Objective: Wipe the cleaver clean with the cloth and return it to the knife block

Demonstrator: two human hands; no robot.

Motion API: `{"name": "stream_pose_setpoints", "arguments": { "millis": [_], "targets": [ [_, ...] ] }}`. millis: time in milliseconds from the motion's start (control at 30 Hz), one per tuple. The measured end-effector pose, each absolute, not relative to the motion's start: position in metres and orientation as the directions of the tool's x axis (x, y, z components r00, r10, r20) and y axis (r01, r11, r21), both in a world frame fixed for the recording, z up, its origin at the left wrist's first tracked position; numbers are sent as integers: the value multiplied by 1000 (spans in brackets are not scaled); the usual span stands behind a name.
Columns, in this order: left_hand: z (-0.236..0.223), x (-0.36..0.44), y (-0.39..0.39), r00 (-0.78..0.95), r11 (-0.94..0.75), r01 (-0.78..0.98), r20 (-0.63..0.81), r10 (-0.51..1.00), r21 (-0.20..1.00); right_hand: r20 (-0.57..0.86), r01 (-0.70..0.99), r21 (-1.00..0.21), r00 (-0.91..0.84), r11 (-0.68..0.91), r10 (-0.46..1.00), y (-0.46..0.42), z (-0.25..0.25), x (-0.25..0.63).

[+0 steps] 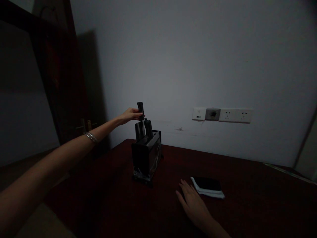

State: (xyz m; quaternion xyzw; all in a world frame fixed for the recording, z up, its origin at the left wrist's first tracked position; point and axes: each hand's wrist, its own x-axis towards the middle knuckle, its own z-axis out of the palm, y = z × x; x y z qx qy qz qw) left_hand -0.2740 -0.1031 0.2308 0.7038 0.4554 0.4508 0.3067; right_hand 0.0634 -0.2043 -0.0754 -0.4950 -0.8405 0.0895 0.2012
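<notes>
My left hand (132, 114) is closed around the black handle of a broad-bladed knife (140, 107), which stands upright. Its wide blade shows below my fingers, with the lower part hidden in the black knife block (141, 158). Close beside it, other black knife handles (149, 128) stick up from the block's top. My right hand (192, 203) lies flat on the dark red table (170, 218) with its fingers stretched out, holding nothing. Just past those fingers lies a folded black and white cloth (209, 187).
Behind the table rises a pale wall with a row of sockets and switches (223, 115). A dark wooden door (54, 66) with a handle stands at the left. Some flat patterned thing (288, 172) lies along the table's far right edge. The room is dim.
</notes>
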Motion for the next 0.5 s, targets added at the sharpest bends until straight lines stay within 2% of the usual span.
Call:
{"name": "stream_pose_setpoints", "arguments": {
  "millis": [500],
  "targets": [
    [186,-273,-106,135,-333,331,305,943,883,260,788,-353,-435,504,862,-205,-76,64]
  ]
}}
